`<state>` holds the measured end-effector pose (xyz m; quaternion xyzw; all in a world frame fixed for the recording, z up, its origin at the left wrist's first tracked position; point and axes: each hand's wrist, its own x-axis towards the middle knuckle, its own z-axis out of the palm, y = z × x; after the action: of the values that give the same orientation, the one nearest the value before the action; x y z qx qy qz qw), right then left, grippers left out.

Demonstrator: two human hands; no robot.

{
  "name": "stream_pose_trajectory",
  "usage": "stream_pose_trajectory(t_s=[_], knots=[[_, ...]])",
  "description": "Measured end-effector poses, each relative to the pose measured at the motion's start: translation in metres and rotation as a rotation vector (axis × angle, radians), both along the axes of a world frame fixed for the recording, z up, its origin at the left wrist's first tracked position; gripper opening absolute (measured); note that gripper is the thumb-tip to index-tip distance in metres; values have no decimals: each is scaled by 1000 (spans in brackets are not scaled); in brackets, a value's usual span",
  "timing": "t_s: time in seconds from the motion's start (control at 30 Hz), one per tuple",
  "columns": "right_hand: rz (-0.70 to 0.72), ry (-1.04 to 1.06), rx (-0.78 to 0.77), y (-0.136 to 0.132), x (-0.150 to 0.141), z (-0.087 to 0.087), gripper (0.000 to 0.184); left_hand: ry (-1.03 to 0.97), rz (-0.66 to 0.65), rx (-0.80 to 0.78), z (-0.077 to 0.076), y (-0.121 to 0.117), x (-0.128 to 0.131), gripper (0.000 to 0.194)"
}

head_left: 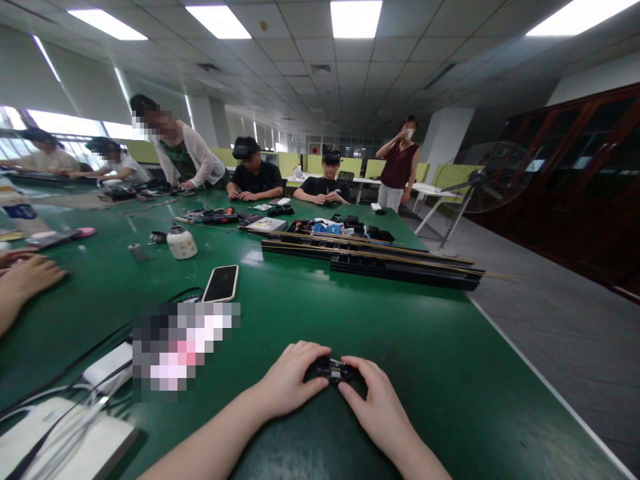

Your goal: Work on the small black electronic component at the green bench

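Observation:
Low over the green table (280,320), I hold a small black device (334,371) whose exposed inner parts look metallic. My left hand (295,377) grips its left end between thumb and fingers. Its right end is pinched by my right hand (373,397), thumb below and index finger above. The fingers cover both ends, so its exact kind cannot be made out. Up and to the left lies a phone (221,284) with a dark screen and a pale case.
Long black rails (400,272) with thin brass-coloured rods lie across the table ahead. A white jar (181,243) stands at left. Cables and a white box (65,440) occupy the near left. Another person's hand (30,277) rests at the left edge. Several people sit or stand beyond.

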<state>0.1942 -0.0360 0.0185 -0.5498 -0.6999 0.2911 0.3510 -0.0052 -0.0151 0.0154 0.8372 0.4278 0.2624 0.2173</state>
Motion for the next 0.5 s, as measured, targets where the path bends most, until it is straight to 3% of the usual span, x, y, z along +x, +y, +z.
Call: stream_pose_trajectory(t_s=[0.5], knots=[[24,-46,1,0,0,0,28,18,9,-15,0,2,0,35]])
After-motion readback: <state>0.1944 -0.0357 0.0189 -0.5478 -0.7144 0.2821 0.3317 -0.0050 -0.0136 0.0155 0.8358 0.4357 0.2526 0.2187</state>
